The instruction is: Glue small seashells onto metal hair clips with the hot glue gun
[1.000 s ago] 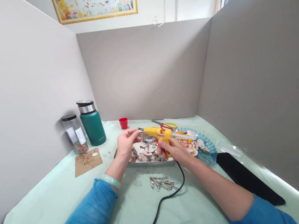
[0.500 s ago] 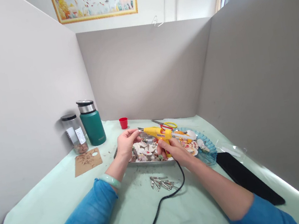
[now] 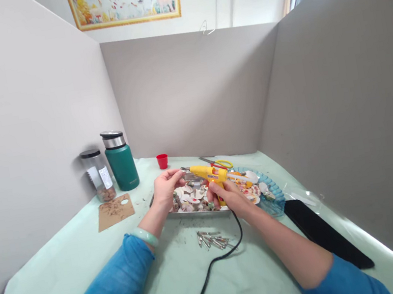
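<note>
My right hand (image 3: 227, 196) is wrapped round the handle of a yellow glue gun (image 3: 208, 173), its nozzle pointing left and a clear glue stick coming out of its back. Close to the nozzle, my left hand (image 3: 165, 187) pinches a small dark-tipped metal piece (image 3: 185, 169), perhaps a hair clip; the nozzle seems at or near it. Both hands are above a metal tray (image 3: 199, 214) of shells. A blue plate (image 3: 276, 197) with more shells stands to the right. Several metal clips (image 3: 214, 239) lie in front of the tray.
A green flask (image 3: 122, 166), a lidded jar (image 3: 100, 177) and a brown card (image 3: 115, 212) are at the left. Behind the tray are a red cup (image 3: 162, 161) and scissors (image 3: 223, 164). A black cord (image 3: 212, 264) runs towards me; a black slab (image 3: 325, 233) lies right.
The glue gun has shifted very slightly to the right in my right hand. My left hand stays nearly still with the small piece.
</note>
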